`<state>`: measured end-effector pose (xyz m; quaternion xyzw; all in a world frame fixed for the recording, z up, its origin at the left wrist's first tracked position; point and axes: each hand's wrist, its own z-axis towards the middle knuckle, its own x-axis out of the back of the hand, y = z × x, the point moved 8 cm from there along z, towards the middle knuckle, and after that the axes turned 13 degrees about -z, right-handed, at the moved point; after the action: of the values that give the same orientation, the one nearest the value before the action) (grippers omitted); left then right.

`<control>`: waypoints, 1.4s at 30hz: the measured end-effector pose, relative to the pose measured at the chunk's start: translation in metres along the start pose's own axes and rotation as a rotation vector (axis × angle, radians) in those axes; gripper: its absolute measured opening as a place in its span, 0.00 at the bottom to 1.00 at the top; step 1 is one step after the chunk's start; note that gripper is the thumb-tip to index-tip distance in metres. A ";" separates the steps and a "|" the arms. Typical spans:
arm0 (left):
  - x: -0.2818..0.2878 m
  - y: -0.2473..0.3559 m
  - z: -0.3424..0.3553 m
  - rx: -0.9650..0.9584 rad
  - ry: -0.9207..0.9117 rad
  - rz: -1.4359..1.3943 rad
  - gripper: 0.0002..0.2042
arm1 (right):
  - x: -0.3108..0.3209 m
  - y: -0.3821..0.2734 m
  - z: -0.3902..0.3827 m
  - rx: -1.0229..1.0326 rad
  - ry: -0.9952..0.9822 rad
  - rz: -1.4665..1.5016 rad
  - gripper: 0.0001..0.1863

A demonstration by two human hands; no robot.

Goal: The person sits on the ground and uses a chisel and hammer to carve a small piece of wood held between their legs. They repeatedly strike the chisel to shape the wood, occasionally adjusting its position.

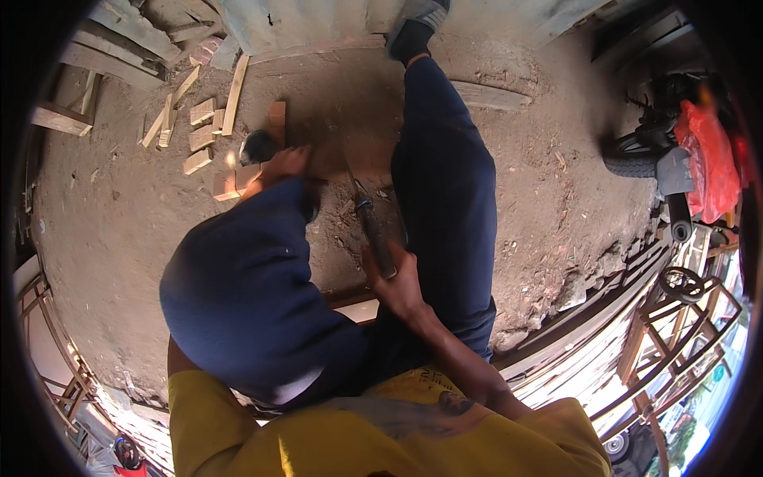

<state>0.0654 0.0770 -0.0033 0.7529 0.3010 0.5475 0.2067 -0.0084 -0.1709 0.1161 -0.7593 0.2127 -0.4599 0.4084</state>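
My right hand [395, 278] is wrapped round the dark handle of a long tool [372, 226] with a metal collar and a narrow blade. The blade points away from me, toward a shadowed brown wooden piece [354, 163] on the ground between my legs. Beyond my bent left knee, my left hand [286, 164] is closed at the left end of that piece; shade and the knee hide part of the grip. Pale wooden blocks [226, 188] lie beside the left wrist. My left foot [258, 148] shows just past them.
Several cut wood blocks [202, 137] and thin sticks [235, 95] lie at the far left. A plank [489, 96] rests beyond my outstretched right leg [445, 159]. At right are a tyre [632, 165], a red plastic bag [706, 159] and a frame with a wheel [681, 284].
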 end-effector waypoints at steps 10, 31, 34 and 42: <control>0.001 -0.016 0.006 0.063 -0.038 -0.054 0.36 | -0.008 -0.021 0.019 0.000 -0.012 -0.102 0.13; -0.014 -0.041 0.001 -0.081 0.083 0.052 0.35 | 0.005 0.010 0.048 -0.090 -0.015 0.045 0.11; -0.007 -0.026 0.003 -0.018 0.055 0.028 0.33 | -0.002 0.013 0.063 -0.120 -0.006 0.086 0.12; -0.012 -0.037 0.000 -0.008 0.080 0.073 0.30 | 0.001 0.026 -0.021 -0.107 0.002 0.068 0.13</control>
<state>0.0547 0.0963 -0.0355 0.7402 0.2790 0.5855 0.1776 -0.0244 -0.1952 0.1008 -0.7718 0.2633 -0.4345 0.3824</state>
